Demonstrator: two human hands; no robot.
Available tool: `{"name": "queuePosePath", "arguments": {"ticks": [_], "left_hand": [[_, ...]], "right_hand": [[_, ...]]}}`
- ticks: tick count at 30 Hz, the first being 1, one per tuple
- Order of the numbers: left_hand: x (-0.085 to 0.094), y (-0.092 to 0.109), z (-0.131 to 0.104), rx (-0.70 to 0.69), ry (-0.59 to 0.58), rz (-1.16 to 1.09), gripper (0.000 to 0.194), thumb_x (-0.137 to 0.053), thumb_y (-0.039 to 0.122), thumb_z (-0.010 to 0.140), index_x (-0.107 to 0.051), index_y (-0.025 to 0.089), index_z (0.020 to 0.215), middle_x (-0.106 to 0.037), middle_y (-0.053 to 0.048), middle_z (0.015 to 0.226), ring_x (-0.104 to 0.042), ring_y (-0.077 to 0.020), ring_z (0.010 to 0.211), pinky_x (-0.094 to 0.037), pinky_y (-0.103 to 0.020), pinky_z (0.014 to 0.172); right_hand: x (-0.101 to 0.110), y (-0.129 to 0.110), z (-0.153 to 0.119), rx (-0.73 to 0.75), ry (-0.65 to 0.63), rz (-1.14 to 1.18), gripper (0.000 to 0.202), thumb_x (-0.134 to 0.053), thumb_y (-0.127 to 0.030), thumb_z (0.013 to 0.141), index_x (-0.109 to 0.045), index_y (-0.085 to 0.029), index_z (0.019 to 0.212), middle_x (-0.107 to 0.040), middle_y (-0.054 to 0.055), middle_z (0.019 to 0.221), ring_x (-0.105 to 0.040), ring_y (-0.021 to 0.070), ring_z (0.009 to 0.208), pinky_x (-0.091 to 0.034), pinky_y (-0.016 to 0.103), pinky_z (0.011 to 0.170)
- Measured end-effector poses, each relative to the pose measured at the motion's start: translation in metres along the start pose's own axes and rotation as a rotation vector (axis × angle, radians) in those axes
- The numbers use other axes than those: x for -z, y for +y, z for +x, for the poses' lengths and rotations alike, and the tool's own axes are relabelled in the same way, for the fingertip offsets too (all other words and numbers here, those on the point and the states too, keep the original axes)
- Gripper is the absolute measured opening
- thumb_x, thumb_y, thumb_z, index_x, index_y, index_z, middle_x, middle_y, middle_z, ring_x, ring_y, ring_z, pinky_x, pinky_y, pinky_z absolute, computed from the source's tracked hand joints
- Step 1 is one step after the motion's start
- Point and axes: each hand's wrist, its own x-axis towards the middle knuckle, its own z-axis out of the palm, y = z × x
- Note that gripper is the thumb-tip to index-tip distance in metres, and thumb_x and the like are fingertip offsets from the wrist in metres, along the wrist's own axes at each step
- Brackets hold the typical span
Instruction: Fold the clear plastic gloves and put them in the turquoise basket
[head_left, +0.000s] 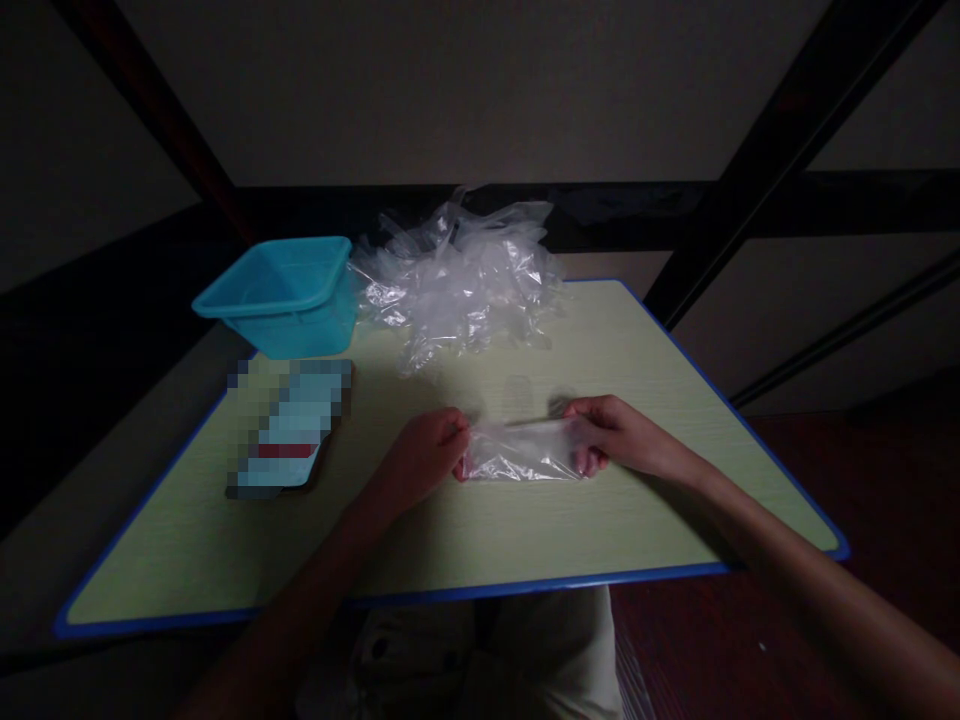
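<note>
From my remote station, on the head view: fingers of the left hand [429, 447] are closed on one end of a clear plastic bag [521, 457]; those of the right hand [622, 435] grip the other end. The bag spans the gap between the hands, over the near half of the tabletop [480, 545]. I read it as a wide, low rectangle, transparent, fairly straight along the top, with bright glints and creases along the lower half. I cannot tell whether its lower edge touches the table.

Outward: a faint pale patch [517, 392] shows just beyond the bag. To the left of the left hand, well apart from it, lies a flat phone-like object [304, 430]; pixelation covers most of it, so I cannot read its face. Behind that stands a turquoise plastic basket [315, 328], its inside only partly visible. A loose heap of clear bags [469, 290] sits right beside the basket, filling the middle of the far side and hiding much of the far edge; I cannot separate single bags.

Blue edging [525, 588] rims the table. Below it, light trousers [562, 650] are cut off by the frame. Fingertips blur; both forearms leave the view; the surroundings are dim.
</note>
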Motion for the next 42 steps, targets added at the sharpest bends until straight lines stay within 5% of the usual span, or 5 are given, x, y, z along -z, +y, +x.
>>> {"name": "queuePosePath", "arguments": {"ticks": [5, 11, 25, 34, 42], "left_hand": [[-0.003, 0.000, 0.000, 0.063, 0.028, -0.059, 0.007, -0.041, 0.014, 0.072, -0.043, 0.020, 0.073, -0.057, 0.007, 0.044, -0.057, -0.0124, 0.041, -0.042, -0.021, 0.048], [-0.004, 0.002, -0.001, 0.093, 0.054, -0.083, 0.024, -0.042, 0.012, 0.072, -0.045, 0.018, 0.095, -0.057, 0.009, 0.045, -0.058, -0.0135, 0.042, -0.044, -0.022, 0.049], [-0.005, -0.003, -0.005, 0.111, 0.119, -0.170, 0.029, -0.046, 0.016, 0.074, -0.044, 0.017, 0.104, -0.058, 0.009, 0.046, -0.061, -0.0152, 0.045, -0.046, -0.025, 0.051], [-0.007, -0.006, -0.014, 0.064, 0.146, -0.121, 0.054, -0.064, 0.018, 0.062, -0.045, 0.018, 0.112, -0.059, 0.007, 0.058, -0.062, -0.0159, 0.056, -0.046, -0.024, 0.054], [-0.010, -0.009, -0.015, 0.045, 0.161, -0.149, 0.054, -0.062, 0.012, 0.061, -0.045, 0.019, 0.112, -0.057, 0.008, 0.062, -0.060, -0.0124, 0.053, -0.047, -0.022, 0.053]], "right_hand": [[-0.004, 0.001, 0.002, 0.012, 0.087, -0.016, 0.013, -0.048, -0.025, 0.084, -0.047, -0.019, 0.073, -0.058, -0.004, 0.043, -0.054, 0.0104, 0.036, -0.041, 0.021, 0.036], [-0.005, 0.000, -0.005, 0.032, 0.107, 0.017, 0.019, -0.051, -0.029, 0.084, -0.047, -0.016, 0.097, -0.058, -0.005, 0.049, -0.056, 0.0117, 0.041, -0.045, 0.024, 0.042], [-0.003, 0.018, -0.024, 0.250, 0.154, 0.024, 0.043, -0.063, -0.023, 0.068, -0.040, -0.022, 0.104, -0.058, -0.001, 0.074, -0.061, 0.0131, 0.064, -0.051, 0.029, 0.059], [-0.018, 0.009, -0.032, 0.257, 0.347, -0.303, 0.025, -0.053, -0.025, 0.077, -0.044, -0.019, 0.099, -0.059, 0.000, 0.070, -0.056, 0.0137, 0.058, -0.046, 0.027, 0.054], [-0.024, 0.008, -0.036, 0.293, 0.420, -0.512, 0.026, -0.049, -0.022, 0.080, -0.047, -0.016, 0.105, -0.061, 0.001, 0.068, -0.057, 0.0155, 0.057, -0.043, 0.027, 0.052]]}}
